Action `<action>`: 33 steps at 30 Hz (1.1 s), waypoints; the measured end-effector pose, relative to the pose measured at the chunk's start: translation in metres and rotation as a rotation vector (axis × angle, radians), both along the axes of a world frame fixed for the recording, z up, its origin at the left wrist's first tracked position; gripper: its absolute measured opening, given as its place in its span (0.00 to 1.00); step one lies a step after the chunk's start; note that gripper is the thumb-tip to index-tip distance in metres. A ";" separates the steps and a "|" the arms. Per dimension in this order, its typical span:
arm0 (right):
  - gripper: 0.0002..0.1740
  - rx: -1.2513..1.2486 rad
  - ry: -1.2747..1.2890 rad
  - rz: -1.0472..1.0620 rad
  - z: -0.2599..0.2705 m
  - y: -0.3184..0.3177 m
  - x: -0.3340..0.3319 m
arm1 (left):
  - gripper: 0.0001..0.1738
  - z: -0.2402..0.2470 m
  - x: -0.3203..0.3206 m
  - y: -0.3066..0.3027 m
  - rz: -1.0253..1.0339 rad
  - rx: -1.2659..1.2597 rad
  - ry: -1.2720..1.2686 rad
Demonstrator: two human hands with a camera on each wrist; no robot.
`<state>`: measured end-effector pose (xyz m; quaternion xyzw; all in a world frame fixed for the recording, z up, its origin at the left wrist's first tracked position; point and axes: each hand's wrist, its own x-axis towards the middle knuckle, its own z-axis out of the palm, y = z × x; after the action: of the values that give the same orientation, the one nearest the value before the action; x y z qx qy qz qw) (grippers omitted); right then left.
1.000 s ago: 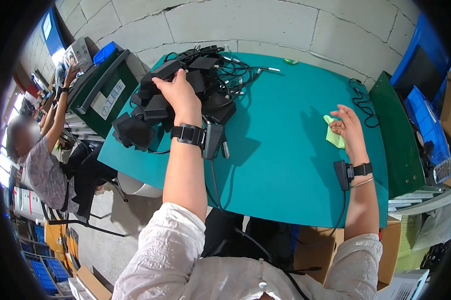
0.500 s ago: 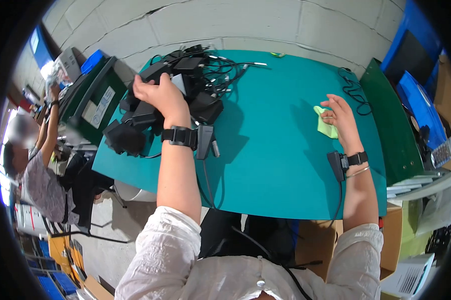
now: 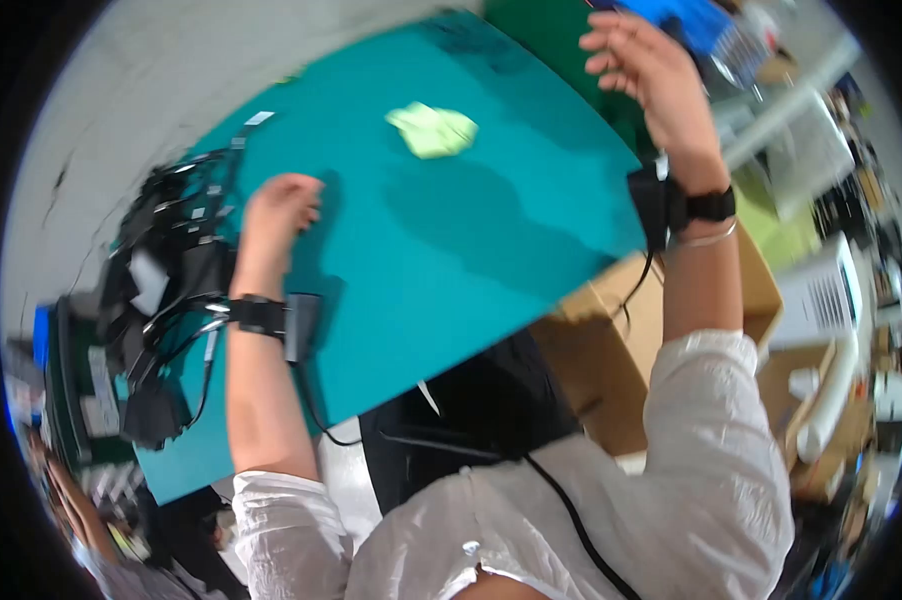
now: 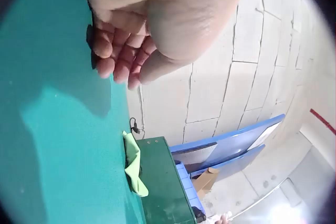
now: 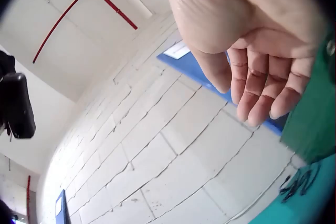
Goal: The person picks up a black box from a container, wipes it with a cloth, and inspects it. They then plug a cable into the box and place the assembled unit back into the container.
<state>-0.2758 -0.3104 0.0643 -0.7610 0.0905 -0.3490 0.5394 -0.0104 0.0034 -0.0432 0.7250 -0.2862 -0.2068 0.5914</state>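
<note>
In the head view the left hand hovers over the teal table, just right of the heap of black adapters and cables. Its fingers are loosely bent and hold nothing, as the left wrist view of the hand also shows. The right hand is raised beyond the table's right edge, by the green case, its fingers relaxed and slightly bent with nothing in them; the right wrist view shows this hand too. A crumpled light-green cloth lies on the table between the hands.
A black cable lies at the table's far corner. Beyond the right edge are the green case, a blue bin and an open cardboard box. Another person's arm shows at the lower left.
The head view has turned to the right. My left hand has moved off the adapter heap to its right side; my right hand has moved away from the cloth, past the table edge.
</note>
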 end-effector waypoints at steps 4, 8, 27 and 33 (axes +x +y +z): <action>0.12 0.280 0.004 -0.156 -0.018 -0.023 -0.122 | 0.11 -0.009 0.021 0.005 -0.099 0.023 0.016; 0.16 0.292 0.305 -0.502 -0.104 -0.059 -0.235 | 0.14 -0.018 0.039 0.007 -0.103 0.045 0.032; 0.23 0.635 1.186 -0.184 -0.492 -0.020 -0.218 | 0.11 -0.011 0.041 0.018 -0.039 0.113 -0.022; 0.21 0.717 1.297 -0.115 -0.504 -0.022 -0.214 | 0.12 -0.006 0.033 0.014 -0.013 0.120 -0.021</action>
<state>-0.4894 -0.3323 -0.4395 -0.5855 0.5389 0.1939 0.5738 0.0228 0.0177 -0.0492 0.7595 -0.2839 -0.2200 0.5423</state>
